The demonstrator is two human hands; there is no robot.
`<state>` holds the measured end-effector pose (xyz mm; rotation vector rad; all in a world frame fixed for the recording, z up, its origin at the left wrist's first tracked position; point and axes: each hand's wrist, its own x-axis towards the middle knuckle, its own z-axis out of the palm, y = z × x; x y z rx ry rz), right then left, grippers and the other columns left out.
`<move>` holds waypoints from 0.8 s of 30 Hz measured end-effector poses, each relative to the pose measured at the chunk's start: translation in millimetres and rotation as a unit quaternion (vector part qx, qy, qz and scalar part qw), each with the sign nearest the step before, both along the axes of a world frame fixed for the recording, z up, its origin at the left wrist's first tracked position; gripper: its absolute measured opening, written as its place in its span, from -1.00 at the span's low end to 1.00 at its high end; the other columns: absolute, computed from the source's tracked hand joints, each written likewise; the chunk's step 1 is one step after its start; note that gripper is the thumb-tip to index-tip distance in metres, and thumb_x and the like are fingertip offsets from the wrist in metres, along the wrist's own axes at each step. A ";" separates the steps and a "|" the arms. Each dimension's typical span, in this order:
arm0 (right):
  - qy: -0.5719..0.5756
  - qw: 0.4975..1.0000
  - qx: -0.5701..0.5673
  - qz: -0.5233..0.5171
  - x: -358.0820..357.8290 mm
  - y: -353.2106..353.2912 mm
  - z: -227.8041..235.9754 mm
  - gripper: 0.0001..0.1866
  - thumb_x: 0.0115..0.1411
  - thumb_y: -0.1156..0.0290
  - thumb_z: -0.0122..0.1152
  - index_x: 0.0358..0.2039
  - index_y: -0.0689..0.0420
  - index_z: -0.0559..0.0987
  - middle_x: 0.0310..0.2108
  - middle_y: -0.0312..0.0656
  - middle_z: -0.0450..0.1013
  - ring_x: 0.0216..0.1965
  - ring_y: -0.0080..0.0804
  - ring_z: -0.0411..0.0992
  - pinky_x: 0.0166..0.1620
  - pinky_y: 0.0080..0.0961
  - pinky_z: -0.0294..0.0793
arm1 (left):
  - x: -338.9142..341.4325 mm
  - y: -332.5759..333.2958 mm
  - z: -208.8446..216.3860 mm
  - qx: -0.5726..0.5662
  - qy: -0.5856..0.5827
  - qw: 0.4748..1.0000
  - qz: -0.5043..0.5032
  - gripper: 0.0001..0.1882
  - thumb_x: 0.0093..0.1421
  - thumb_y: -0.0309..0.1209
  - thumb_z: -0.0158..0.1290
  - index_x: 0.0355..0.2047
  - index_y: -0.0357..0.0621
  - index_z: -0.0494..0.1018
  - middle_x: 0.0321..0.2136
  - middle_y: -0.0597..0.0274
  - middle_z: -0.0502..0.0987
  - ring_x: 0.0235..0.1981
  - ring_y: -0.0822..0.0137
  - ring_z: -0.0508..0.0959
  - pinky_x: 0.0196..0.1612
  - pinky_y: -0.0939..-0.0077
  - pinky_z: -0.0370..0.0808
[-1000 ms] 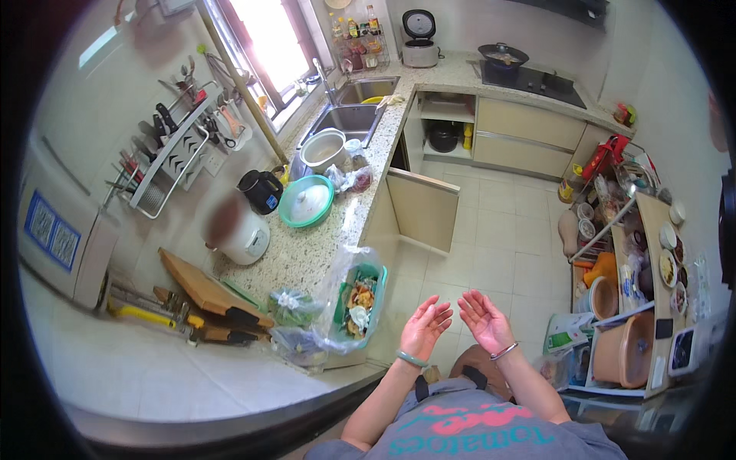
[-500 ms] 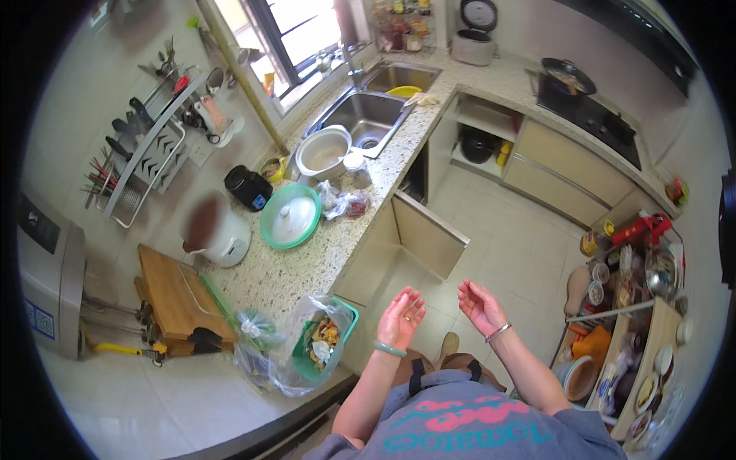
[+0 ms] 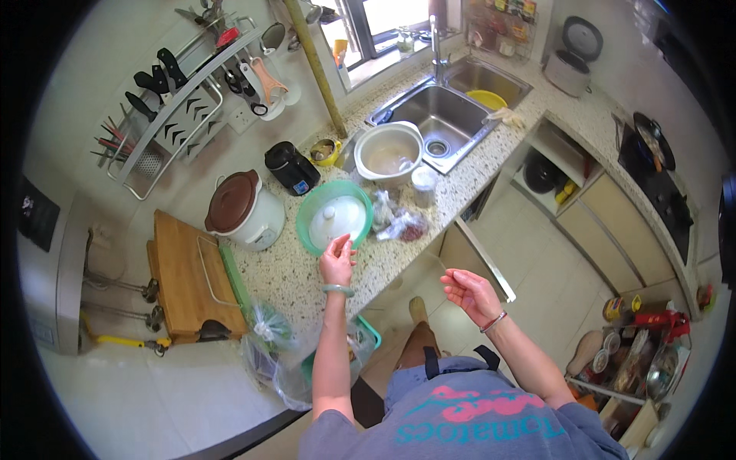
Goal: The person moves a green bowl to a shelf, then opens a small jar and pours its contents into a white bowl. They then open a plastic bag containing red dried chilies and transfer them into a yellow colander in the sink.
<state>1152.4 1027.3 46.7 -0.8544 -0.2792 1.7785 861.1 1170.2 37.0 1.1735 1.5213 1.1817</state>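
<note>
Hands apart: left hand point(image 3: 337, 262), fingers loosely bent, at near edge of green plastic basin point(image 3: 305, 211); can't tell if I'm touching the rim. White knobbed lid point(image 3: 349, 220) sits inside, just past my left fingertips. Right hand point(image 3: 471, 297) in mid-air, fingers curled, near swung-out cabinet door point(image 3: 469, 259). See nothing held in either. Bagged food point(image 3: 402, 226) beyond and right of left hand, white pot point(image 3: 389, 149) farther past. Brown-lidded cooker point(image 3: 264, 222) left of left hand.
</note>
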 end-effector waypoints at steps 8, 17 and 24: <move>-0.228 0.965 0.010 0.130 -38.8 119.6 1.2 -0.70 0.32 0.30 0.10 -0.08 0.24 0.55 -0.20 -0.15 0.58 -0.34 -0.53 0.55 -0.25 -0.63 0.55 | -24.6 115.3 -22.9 0.011 0.447 0.894 0.034 -0.54 0.01 -0.27 0.27 -0.08 -0.14 0.48 -0.17 -0.02 0.50 -0.16 -0.01 0.53 -0.11 0.18 0.50; -0.158 0.935 -0.099 0.302 -130.8 194.0 -44.8 -0.43 0.35 0.17 0.04 0.15 0.39 0.26 -0.02 0.10 0.46 -0.21 -0.19 0.58 -0.21 -0.43 0.64 | -38.3 126.7 -41.6 -0.018 0.430 0.903 0.016 -0.58 -0.05 -0.25 0.25 -0.18 -0.12 0.47 -0.20 -0.01 0.50 -0.19 -0.04 0.54 -0.15 0.15 0.51; -0.105 0.944 -0.164 0.266 -166.7 209.6 -73.8 -0.38 0.34 0.12 0.03 0.11 0.42 0.17 -0.07 0.22 0.43 -0.19 -0.05 0.57 -0.23 -0.31 0.66 | -74.1 88.1 10.6 0.053 0.263 0.953 0.144 -0.64 -0.05 -0.40 0.26 -0.22 -0.21 0.47 -0.37 0.09 0.53 -0.42 0.19 0.54 -0.29 0.32 0.52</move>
